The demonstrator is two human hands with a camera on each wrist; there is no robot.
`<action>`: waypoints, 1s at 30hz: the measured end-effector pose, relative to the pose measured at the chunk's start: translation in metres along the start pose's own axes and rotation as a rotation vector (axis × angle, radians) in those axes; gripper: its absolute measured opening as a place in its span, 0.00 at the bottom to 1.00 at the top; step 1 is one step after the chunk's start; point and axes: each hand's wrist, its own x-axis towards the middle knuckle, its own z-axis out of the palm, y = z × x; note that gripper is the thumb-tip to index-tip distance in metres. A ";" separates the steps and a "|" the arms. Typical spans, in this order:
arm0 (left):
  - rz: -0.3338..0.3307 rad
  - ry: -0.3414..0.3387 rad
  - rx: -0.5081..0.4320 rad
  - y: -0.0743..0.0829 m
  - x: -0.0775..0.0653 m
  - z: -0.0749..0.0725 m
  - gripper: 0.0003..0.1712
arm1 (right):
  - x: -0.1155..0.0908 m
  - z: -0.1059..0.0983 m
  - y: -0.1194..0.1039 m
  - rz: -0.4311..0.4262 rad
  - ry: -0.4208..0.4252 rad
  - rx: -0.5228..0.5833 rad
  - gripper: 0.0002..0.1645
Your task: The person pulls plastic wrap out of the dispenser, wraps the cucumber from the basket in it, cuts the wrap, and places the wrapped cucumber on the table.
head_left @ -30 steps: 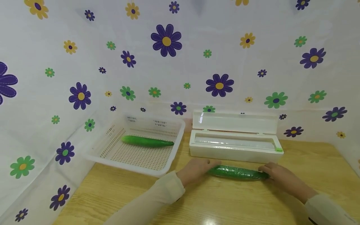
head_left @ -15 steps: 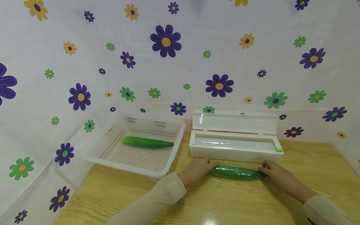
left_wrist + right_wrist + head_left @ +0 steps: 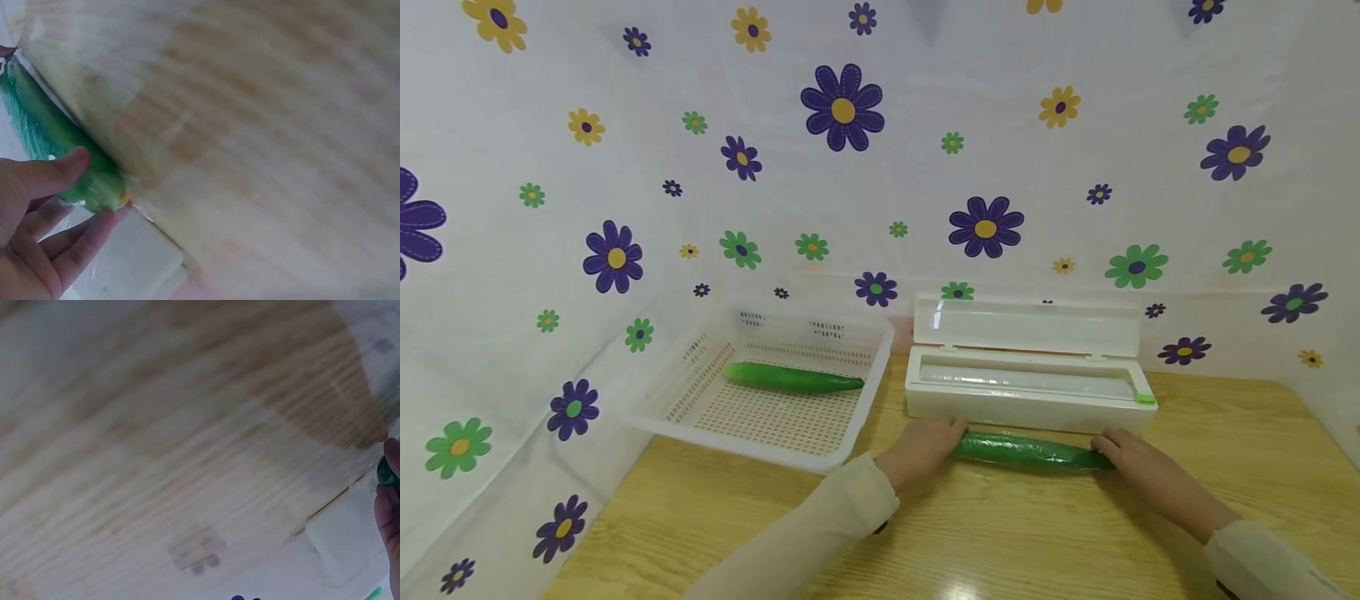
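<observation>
A green cucumber point(image 3: 1030, 452) in shiny clear plastic film lies crosswise on the wooden table, just in front of a white box. My left hand point(image 3: 922, 452) holds its left end; in the left wrist view the thumb and fingers point(image 3: 62, 169) curl around that end, where film wrinkles show. At the other end my right hand point(image 3: 1142, 467) grips the tip, and the right wrist view catches only a bit of the dark green end point(image 3: 386, 472) between thumb and fingers. The box point(image 3: 1030, 408) stands with its lid point(image 3: 1026, 325) up and a roll of cling film point(image 3: 1026, 381) inside.
To the left stands a white perforated plastic basket point(image 3: 842, 442) with a second cucumber point(image 3: 793, 378) lying in it. A small light green piece point(image 3: 1144, 399) sits at the box's right end. Behind the table point(image 3: 1000, 542) hangs a white flowered sheet point(image 3: 910, 167).
The wrapped cucumber has turned in both hands and shifted slightly away, toward the box. The left thumb has moved from lying along its top to its end. Basket and box stay put.
</observation>
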 end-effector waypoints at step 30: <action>-0.086 0.118 0.053 0.009 0.014 0.006 0.30 | 0.008 0.001 0.013 0.022 -0.033 -0.014 0.21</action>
